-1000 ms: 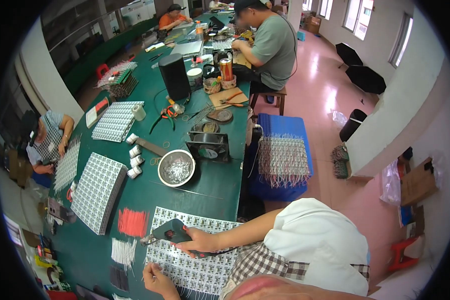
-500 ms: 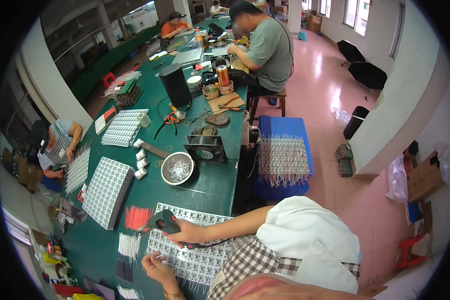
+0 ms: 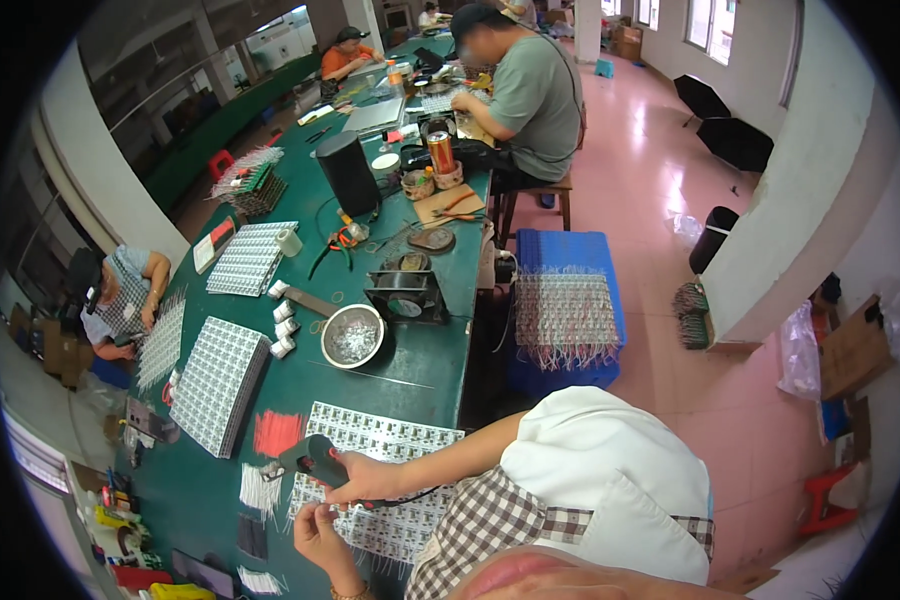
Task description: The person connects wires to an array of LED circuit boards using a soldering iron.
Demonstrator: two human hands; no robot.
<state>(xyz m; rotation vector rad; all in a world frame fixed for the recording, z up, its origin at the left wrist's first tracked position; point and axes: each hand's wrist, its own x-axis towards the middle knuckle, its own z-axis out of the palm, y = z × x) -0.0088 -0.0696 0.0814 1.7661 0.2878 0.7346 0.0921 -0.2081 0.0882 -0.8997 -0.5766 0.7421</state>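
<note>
A panel of small white circuit boards (image 3: 385,432) lies on the bench in front of me, with short wires sticking out along its near edge. My right hand (image 3: 370,478) is wrapped round a dark soldering gun (image 3: 317,455), held over the panel's left part. Just below the gun's grip, my left hand (image 3: 322,540) has its fingers pinched together at the panel's left edge; whatever is between them is too small to make out. Left of the panel lie bundles of red wires (image 3: 278,433), white wires (image 3: 260,490) and black wires (image 3: 252,537).
Beyond the panel stand a bowl of small pale bits (image 3: 354,338) and a small fan (image 3: 407,295). A stack of board panels (image 3: 218,385) lies to the left. Pliers (image 3: 332,248) and a black speaker (image 3: 348,172) are farther back. Other people work along the green bench (image 3: 410,370).
My left hand has moved up and right toward the soldering gun, its fingers now pinched closer together. The gun, in my right hand, has shifted slightly down.
</note>
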